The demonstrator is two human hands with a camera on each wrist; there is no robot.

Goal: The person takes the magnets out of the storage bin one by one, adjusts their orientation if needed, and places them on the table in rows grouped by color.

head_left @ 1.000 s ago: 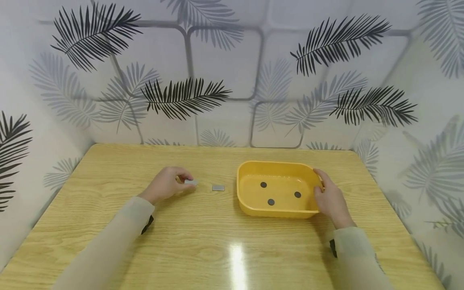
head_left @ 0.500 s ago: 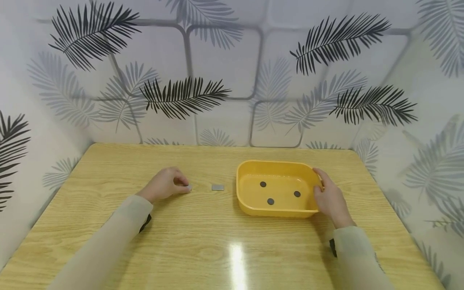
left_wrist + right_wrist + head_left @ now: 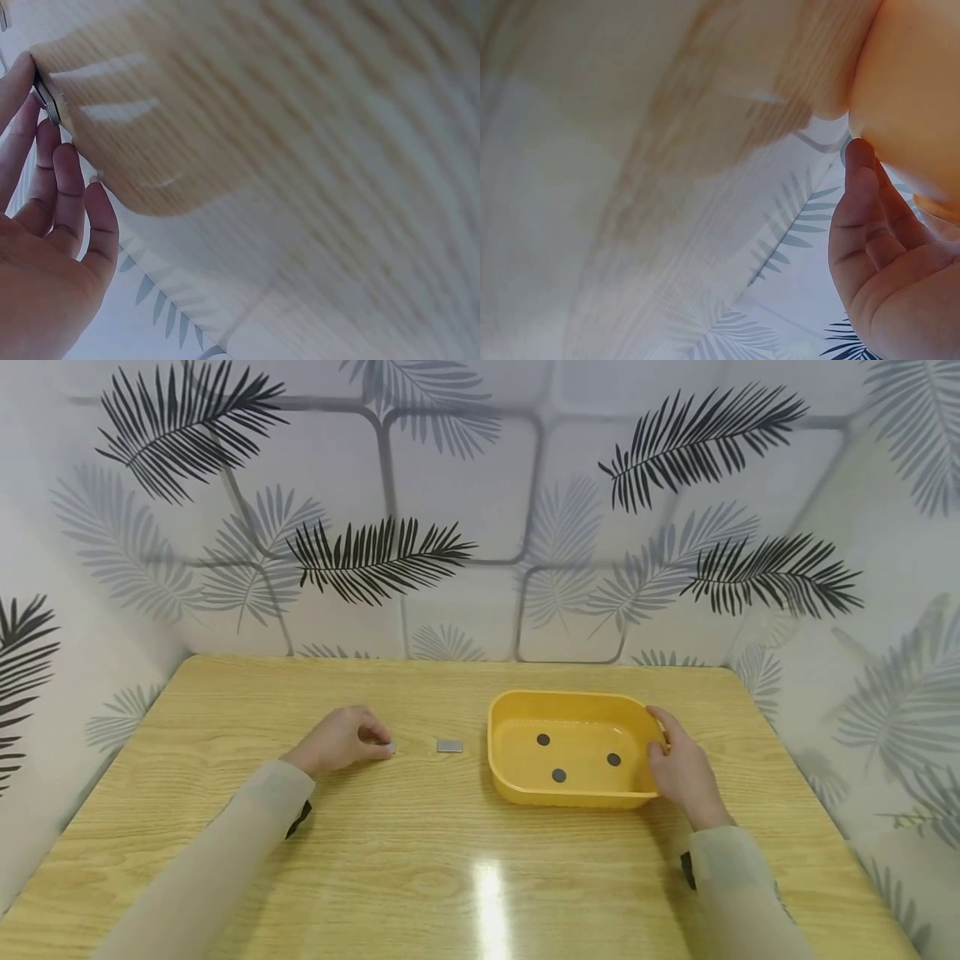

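My left hand [image 3: 339, 740] is low over the table, left of the middle, and pinches a small flat grey block [image 3: 46, 99] between thumb and fingertips. In the head view only the block's end shows past the fingers; the left wrist view has it right at the wood surface. A second grey rectangular block [image 3: 450, 747] lies flat between that hand and a yellow plastic basin [image 3: 570, 798]. My right hand [image 3: 684, 777] grips the basin's right end, thumb at the inside of the rim and fingers around the outer wall. Three dark round discs [image 3: 558, 775] lie apart on the basin's floor.
The wooden table [image 3: 405, 868] reaches back to a wall [image 3: 465, 610] with a leaf pattern. Similar leaf-covered surfaces flank both sides. A bright light reflection falls on the wood near the front middle.
Over the last second my left hand has lowered the block slightly towards the table and drawn it a little left. It has hardly moved since. The right hand and basin stay put.
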